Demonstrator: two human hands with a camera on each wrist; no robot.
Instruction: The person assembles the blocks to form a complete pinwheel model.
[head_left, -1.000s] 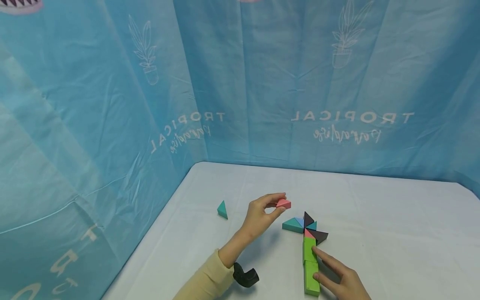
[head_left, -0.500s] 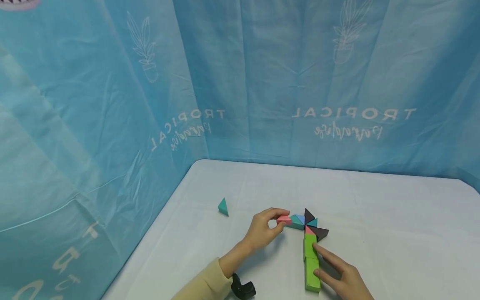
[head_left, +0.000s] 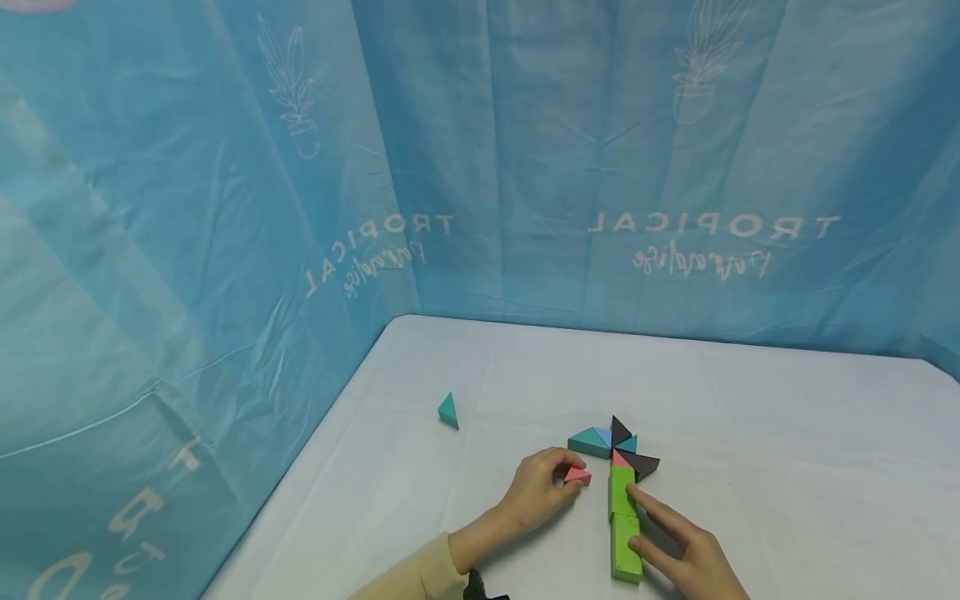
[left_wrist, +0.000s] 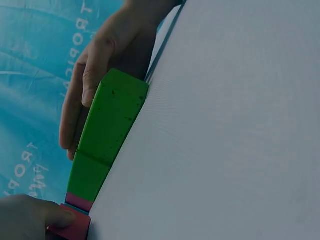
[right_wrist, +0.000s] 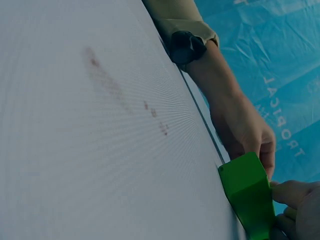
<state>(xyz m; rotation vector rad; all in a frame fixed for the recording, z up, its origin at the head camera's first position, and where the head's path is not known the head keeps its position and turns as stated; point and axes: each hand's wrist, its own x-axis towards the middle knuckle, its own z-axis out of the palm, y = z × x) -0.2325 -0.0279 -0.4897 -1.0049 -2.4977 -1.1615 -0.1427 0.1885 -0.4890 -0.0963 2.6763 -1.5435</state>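
Observation:
Between thumb and fingers my left hand (head_left: 536, 493) pinches a pink triangular block (head_left: 579, 476), low over the table and left of the upper green block (head_left: 622, 490). That block and a lower green block (head_left: 626, 550) lie end to end. The thumb and a finger of my right hand (head_left: 692, 557) touch the right side of the green pair. At the top of the pair sits another pink triangle (head_left: 620, 459). Around it fan a dark triangle (head_left: 639, 464), a smaller dark triangle (head_left: 619, 432), a teal triangle (head_left: 628, 443), a light-blue triangle (head_left: 603, 435) and a green-teal triangle (head_left: 588, 443).
A lone teal triangular block (head_left: 448, 411) lies on the white table (head_left: 787, 467) to the left. Blue printed curtains (head_left: 600, 167) hang behind and to the left. A black wrist device (right_wrist: 187, 47) sits at the left sleeve.
My left hand first carried the pink block down beside the green-teal triangle, then brought it nearer me, to the left of the upper green block. My right hand stays on the green blocks.

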